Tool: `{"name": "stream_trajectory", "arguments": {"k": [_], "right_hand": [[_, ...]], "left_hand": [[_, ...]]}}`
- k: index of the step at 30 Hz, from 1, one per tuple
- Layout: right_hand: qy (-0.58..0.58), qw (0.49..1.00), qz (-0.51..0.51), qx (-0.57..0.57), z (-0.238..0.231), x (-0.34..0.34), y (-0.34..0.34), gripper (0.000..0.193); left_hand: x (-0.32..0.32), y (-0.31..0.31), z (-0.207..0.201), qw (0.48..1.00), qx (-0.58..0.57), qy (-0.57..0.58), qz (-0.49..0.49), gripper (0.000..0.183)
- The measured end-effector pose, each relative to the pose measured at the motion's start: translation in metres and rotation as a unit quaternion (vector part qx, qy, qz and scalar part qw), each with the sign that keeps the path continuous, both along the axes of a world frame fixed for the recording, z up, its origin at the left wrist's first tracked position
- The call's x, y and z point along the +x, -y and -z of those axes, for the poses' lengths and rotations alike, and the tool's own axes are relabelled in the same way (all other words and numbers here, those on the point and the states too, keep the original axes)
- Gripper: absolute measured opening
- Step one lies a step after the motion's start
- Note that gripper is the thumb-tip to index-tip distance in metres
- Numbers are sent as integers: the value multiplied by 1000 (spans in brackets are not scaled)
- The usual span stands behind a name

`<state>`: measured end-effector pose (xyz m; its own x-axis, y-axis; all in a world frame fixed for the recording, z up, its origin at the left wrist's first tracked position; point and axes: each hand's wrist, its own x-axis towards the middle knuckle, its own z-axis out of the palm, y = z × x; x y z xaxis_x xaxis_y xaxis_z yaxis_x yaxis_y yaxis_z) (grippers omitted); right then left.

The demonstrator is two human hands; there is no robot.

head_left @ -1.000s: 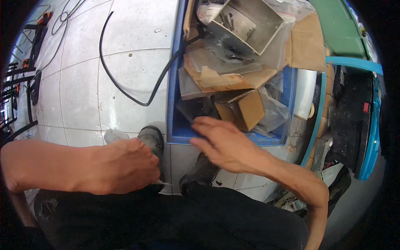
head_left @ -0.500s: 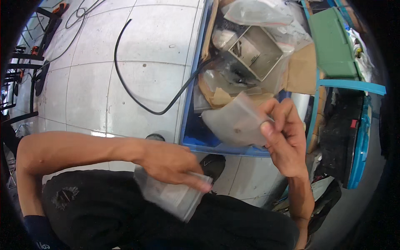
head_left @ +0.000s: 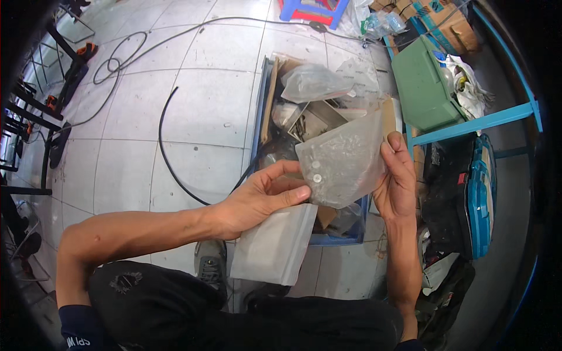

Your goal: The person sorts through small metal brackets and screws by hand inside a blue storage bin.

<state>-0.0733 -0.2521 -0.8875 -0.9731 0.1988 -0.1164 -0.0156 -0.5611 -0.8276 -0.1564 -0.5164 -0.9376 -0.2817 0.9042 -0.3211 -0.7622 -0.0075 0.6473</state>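
In my right hand (head_left: 399, 178) the edge of a translucent plastic bag (head_left: 348, 158) is pinched, and the bag hangs over the blue crate. A couple of small round, pale discs show near its lower left corner. My left hand (head_left: 257, 196) reaches that corner with thumb and fingers bent. Below the left palm hangs a second, whitish zip bag (head_left: 272, 245), held in the same hand; what it contains cannot be made out. Behind the bags, the blue crate (head_left: 333, 240) holds an open metal box (head_left: 319, 120) with small dark pieces in it.
More plastic bags (head_left: 316, 82) and cardboard fill the crate. A black cable (head_left: 165, 152) curves over the tiled floor on the left. To the right stand a green bin (head_left: 421, 82), a blue metal frame (head_left: 474, 124) and a black-and-blue case (head_left: 480, 199). A stool (head_left: 313, 9) is at the far end.
My left hand has risen from my lap to the translucent bag's corner, bringing the whitish bag along. The right hand's bag is now spread out. The view has tilted up, showing more floor.
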Motion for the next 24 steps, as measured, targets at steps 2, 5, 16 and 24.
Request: {"name": "stream_trajectory", "arguments": {"k": [2, 5, 16, 24], "right_hand": [[-7, 1000, 0, 5, 2, 0, -3, 11], [-11, 999, -13, 30, -3, 4, -2, 13], [-145, 875, 30, 461, -41, -4, 13, 17], [-58, 932, 80, 350, -36, -17, 61, 22]], "left_hand": [[-3, 2, 7, 1000, -24, -4, -17, 39], [-10, 3, 19, 998, -20, -52, -16, 34], [-97, -28, -38, 900, -144, -226, -344, 55], [-55, -75, -36, 865, -36, -385, -319, 54]]}}
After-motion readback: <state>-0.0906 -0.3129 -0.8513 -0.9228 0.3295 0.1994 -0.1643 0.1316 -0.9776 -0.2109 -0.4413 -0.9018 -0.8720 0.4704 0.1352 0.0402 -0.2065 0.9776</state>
